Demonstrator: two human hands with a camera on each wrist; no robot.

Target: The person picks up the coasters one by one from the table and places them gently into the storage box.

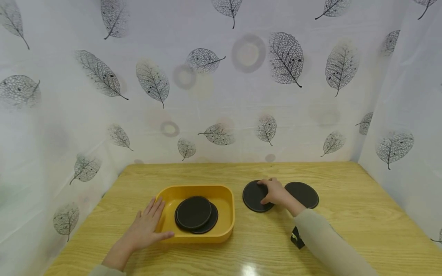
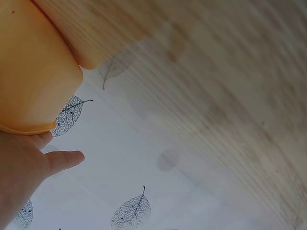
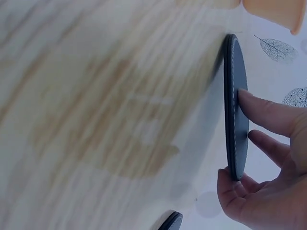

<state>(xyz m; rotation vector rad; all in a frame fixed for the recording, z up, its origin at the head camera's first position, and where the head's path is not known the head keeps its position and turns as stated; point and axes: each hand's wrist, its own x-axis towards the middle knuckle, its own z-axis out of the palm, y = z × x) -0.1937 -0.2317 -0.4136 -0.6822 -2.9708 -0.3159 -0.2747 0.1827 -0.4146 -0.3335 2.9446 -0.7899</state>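
A yellow plastic tub (image 1: 197,240) stands on the table, with two round black coasters (image 1: 194,212) overlapping inside it. My left hand (image 1: 144,229) rests against its left end, fingers spread along the rim and thumb reaching over the front left corner. To the right of the tub, my right hand (image 1: 275,192) grips another round black coaster (image 1: 253,196) by its edge. In the right wrist view this coaster (image 3: 240,110) shows pale stitching round its rim; the thumb lies on its face and fingertips curl at its edge.
Another black coaster (image 1: 304,194) lies on the wooden table (image 1: 359,214) just behind the right wrist, partly covered by it. A small black object (image 1: 296,238) shows beside the right sleeve. White leaf-print sheeting (image 1: 224,99) closes off the back and both sides.
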